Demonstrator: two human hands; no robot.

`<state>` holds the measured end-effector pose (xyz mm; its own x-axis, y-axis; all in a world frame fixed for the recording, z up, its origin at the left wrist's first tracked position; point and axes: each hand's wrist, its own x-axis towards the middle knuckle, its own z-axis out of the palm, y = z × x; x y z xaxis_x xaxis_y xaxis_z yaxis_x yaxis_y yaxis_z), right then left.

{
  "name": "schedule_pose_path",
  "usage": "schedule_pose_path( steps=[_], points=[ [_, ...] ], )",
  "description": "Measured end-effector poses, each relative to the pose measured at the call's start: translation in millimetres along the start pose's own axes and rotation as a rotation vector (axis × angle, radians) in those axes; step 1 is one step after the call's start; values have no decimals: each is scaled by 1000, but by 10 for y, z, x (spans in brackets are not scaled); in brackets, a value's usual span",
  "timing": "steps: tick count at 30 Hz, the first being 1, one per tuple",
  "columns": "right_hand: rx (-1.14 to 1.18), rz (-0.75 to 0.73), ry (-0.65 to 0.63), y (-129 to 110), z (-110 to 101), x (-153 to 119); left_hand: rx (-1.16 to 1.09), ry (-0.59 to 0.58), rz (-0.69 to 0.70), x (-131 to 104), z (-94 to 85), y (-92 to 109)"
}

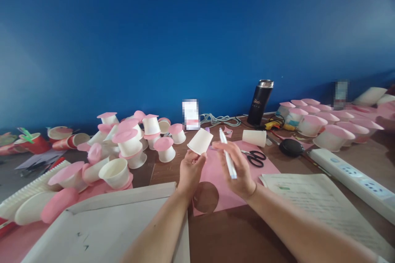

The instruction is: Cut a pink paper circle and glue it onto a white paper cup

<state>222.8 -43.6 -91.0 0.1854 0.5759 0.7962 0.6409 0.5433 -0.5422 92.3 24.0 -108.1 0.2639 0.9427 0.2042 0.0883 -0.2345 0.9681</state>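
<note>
Forearms (pixel 157 230), two, bare: left hand (pixel 191 172) pinching one white cup (pixel 200 141) near pink paper (pixel 212 174); right hand (pixel 237 168) gripping one white pen (pixel 231 167). Possible fault: cup slipping, if pinched too lightly.

Pink paper (pixel 211 172) lies on the brown table (pixel 226 234).

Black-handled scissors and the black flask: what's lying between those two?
In the head view, a white paper cup lies on its side between the scissors and the flask.
</note>
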Motion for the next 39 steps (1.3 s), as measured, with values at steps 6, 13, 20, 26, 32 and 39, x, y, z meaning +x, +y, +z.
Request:
schedule_pose_path(
  steps=[6,13,20,26,32,39],
  points=[
    [402,529,208,227,57,97,82,-69,274,-109,68,70],
    [538,550,220,256,38,114,-258,-294,40,-98,56,123],
    [414,498,161,259,29,101,-808,-351,-426,-6,3,114],
    [211,245,197,169,-7,105,-1026,-2,-533,70,-12,119],
    [9,-72,-129,-6,-38,25,-1097,23,-500,83,-15,61],
    [-109,-104,-113,40,-25,15,-1089,63,-550,74,9,81]
  ],
)
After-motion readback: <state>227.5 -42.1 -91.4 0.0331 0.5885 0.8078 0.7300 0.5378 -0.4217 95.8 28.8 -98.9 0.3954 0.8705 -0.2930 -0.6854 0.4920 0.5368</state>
